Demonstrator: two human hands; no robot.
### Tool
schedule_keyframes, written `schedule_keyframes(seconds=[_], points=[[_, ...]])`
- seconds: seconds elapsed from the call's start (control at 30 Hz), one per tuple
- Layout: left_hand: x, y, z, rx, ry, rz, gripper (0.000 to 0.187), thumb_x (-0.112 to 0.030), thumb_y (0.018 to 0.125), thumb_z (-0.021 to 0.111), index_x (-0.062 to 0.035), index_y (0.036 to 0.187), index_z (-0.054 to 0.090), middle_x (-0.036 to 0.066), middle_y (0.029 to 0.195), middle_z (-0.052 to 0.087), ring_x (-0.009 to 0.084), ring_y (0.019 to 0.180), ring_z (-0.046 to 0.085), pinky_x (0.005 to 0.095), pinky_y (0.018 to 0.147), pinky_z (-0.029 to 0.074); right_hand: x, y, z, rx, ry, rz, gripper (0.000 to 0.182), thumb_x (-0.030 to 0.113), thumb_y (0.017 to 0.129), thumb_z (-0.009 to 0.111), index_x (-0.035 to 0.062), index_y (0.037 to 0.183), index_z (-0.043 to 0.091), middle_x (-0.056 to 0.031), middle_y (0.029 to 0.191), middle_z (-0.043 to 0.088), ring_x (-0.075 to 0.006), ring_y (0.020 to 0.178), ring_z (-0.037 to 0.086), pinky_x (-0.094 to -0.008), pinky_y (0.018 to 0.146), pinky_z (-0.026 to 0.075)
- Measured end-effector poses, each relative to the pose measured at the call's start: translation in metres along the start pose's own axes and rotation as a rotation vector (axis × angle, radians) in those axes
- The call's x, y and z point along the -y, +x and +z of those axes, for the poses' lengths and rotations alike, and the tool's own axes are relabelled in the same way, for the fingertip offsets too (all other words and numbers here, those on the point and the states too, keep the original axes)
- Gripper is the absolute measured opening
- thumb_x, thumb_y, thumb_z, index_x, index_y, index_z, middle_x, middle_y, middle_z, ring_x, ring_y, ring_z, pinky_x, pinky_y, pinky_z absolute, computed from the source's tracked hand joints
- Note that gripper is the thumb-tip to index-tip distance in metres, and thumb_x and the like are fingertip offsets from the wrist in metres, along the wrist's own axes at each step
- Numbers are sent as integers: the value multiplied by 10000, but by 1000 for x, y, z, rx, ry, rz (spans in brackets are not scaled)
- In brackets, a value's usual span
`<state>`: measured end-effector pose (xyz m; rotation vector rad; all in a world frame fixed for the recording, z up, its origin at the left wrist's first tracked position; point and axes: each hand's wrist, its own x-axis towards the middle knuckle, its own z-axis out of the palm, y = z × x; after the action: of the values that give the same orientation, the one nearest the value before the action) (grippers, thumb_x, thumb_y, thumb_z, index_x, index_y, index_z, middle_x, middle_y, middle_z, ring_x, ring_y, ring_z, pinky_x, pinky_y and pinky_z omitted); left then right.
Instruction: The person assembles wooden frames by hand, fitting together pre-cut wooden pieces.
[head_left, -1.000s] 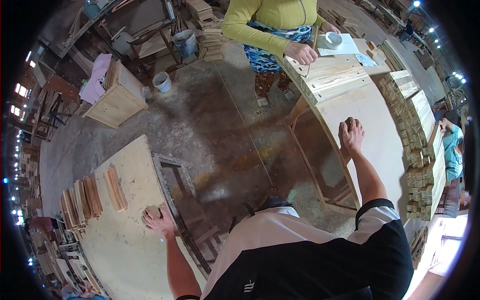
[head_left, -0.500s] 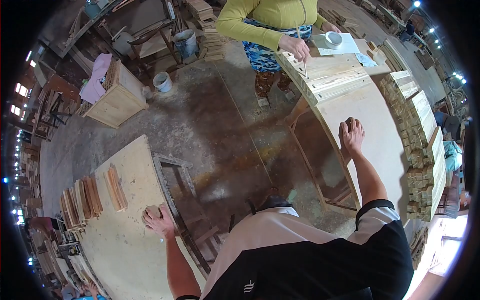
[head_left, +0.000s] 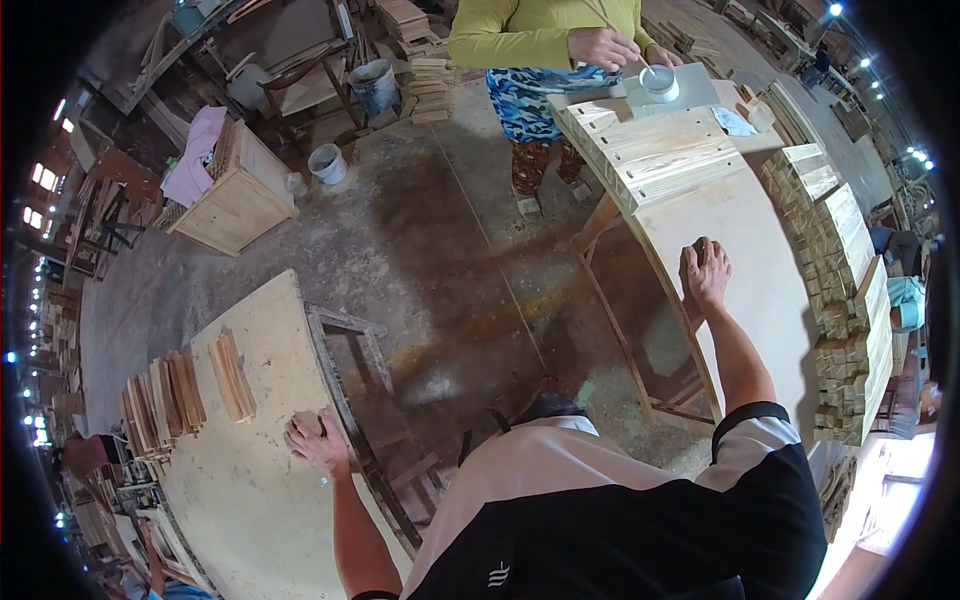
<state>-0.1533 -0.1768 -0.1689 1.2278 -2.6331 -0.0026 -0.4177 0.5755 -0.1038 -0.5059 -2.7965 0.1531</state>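
While each hand presses a small block flat, neither grip is open: the left hand [head_left: 318,443] curls over a pale sanding block [head_left: 304,421] near the edge of the left table [head_left: 250,500], and the right hand [head_left: 705,275] closes over a darker block [head_left: 700,246] on the right table [head_left: 760,260]. Beside the left hand lie rows of wooden slats [head_left: 185,390]; stacked timber pieces [head_left: 835,260] line the right table's far side. Beyond, another person's hand [head_left: 600,45] dips a stick into a white cup [head_left: 660,80]. Reaching both ways at once could, I judge, let a block slip off an edge. No writing is legible; only a small white logo [head_left: 497,573] shows on the shirt.
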Motion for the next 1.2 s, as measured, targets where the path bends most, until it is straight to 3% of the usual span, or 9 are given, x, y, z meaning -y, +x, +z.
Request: schedule_keyframes(seconds=[0.37, 0.77, 1.07, 1.2], points=[[-6, -2, -8, 12, 0, -4, 788, -615, 945, 531, -33, 1469, 437, 190, 1536, 397, 376, 1456, 316, 617, 1161, 238, -3, 2, 2, 4, 22, -1, 502, 491, 953, 529, 128, 1295, 579, -174, 1354, 555, -374, 1311, 473, -536, 1072, 352], [-4, -1, -7, 24, -6, 2, 825, -640, 938, 518, -24, 1479, 430, 199, 1533, 399, 390, 1458, 306, 614, 1171, 221, -4, 1, 4, -27, 2, -13, 505, 487, 971, 529, 135, 1331, 562, -170, 1375, 543, -376, 1316, 469, -521, 1074, 359], [0, 0, 0, -15, -2, 16, 815, -637, 930, 526, -29, 1467, 453, 188, 1509, 424, 395, 1442, 320, 621, 1152, 239, -5, 1, 8, -80, -5, -39, 450, 452, 966, 545, 124, 1272, 576, -139, 1268, 577, -372, 1255, 500, -522, 1037, 379], [0, -1, -1, -18, -10, 13, 804, -623, 929, 538, -32, 1466, 455, 182, 1508, 427, 396, 1441, 320, 623, 1149, 242, -4, 1, 3, 25, 13, 7, 561, 480, 959, 528, 104, 1375, 545, -183, 1394, 532, -369, 1339, 448, -539, 1093, 331]])
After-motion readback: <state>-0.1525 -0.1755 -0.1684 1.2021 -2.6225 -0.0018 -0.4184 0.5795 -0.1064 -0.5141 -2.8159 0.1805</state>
